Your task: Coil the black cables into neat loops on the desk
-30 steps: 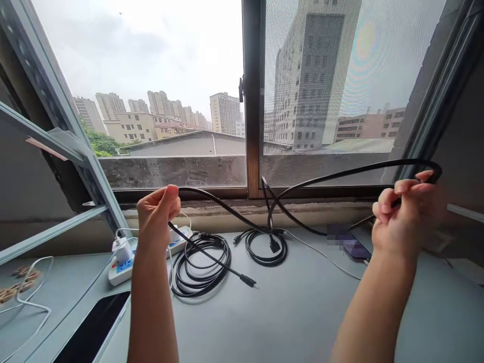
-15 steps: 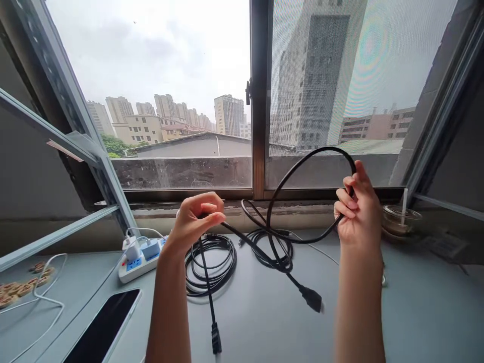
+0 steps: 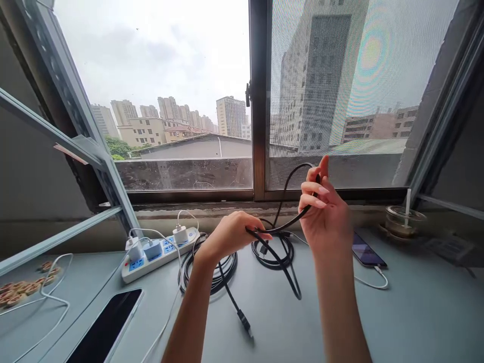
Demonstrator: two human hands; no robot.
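Observation:
A black cable (image 3: 289, 222) runs between my two hands above the desk. My left hand (image 3: 236, 229), mid-frame, pinches it, and one end with a black plug (image 3: 245, 321) dangles below that wrist. Higher and to the right, my right hand (image 3: 321, 209) has its fingers curled round the cable, the index finger pointing up. A loop of the cable rises behind the right fingers, and another droops between the hands. Beneath them two coiled black cables lie on the desk, a left coil (image 3: 229, 272) and a right coil (image 3: 272, 259).
A white power strip (image 3: 162, 267) with chargers plugged in stands at the left, near a large dark-screened phone (image 3: 106, 327). Behind my right forearm lie a charging phone (image 3: 367, 252) and a lidded cup with a straw (image 3: 403, 222). The window (image 3: 189, 174) borders the desk's back.
My left hand has moved right and my right hand has moved left and slightly down, so they are closer together. The raised cable loop has shrunk, and the dangling plug has shifted right.

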